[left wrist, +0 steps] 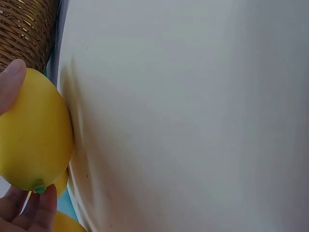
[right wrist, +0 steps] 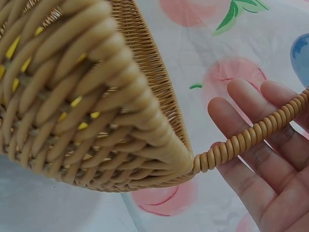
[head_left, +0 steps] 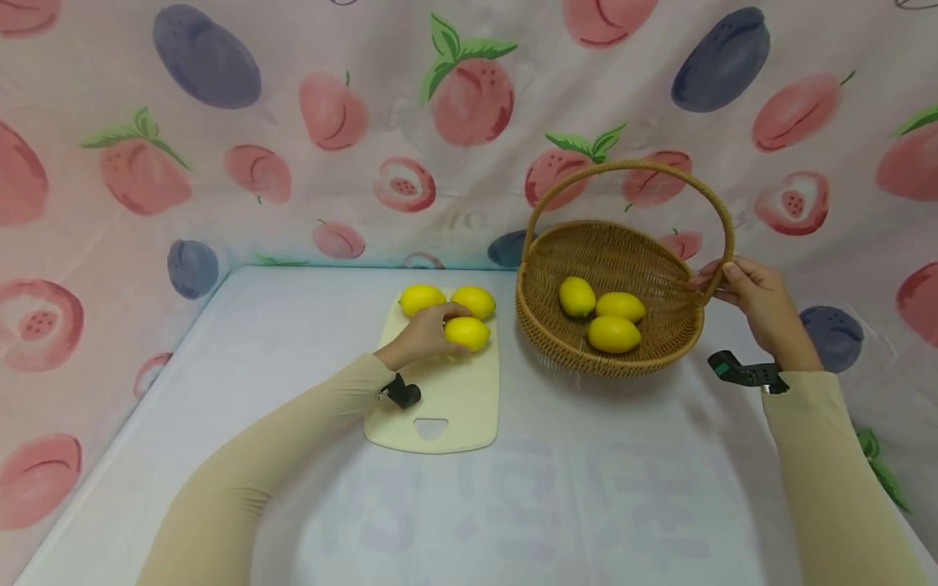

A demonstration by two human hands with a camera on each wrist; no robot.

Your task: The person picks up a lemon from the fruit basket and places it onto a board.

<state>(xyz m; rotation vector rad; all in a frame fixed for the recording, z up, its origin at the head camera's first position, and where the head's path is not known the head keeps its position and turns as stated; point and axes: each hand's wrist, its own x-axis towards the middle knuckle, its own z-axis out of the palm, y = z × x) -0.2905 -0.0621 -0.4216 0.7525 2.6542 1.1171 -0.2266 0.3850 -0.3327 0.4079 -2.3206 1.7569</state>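
Observation:
My left hand (head_left: 425,334) holds a yellow lemon (head_left: 467,334) over the cream cutting board (head_left: 440,411). In the left wrist view, its thumb lies on one end of that lemon (left wrist: 36,130) and its fingers are at the other, by a small green stem tip. Two more lemons, one to the left (head_left: 422,299) and one to the right (head_left: 474,302), sit at the board's far end. On the right, my right hand (head_left: 765,305) holds the wicker basket's handle (head_left: 630,165) near its base, fingers behind the wrapped cane. The basket (head_left: 531,325) tilts toward me with three lemons (head_left: 614,334) inside.
A white cloth (head_left: 586,488) covers the table, and the cutting board lies left of the basket. Fruit-printed fabric (head_left: 337,187) hangs behind and along both sides. The basket's tall handle arches above its opening.

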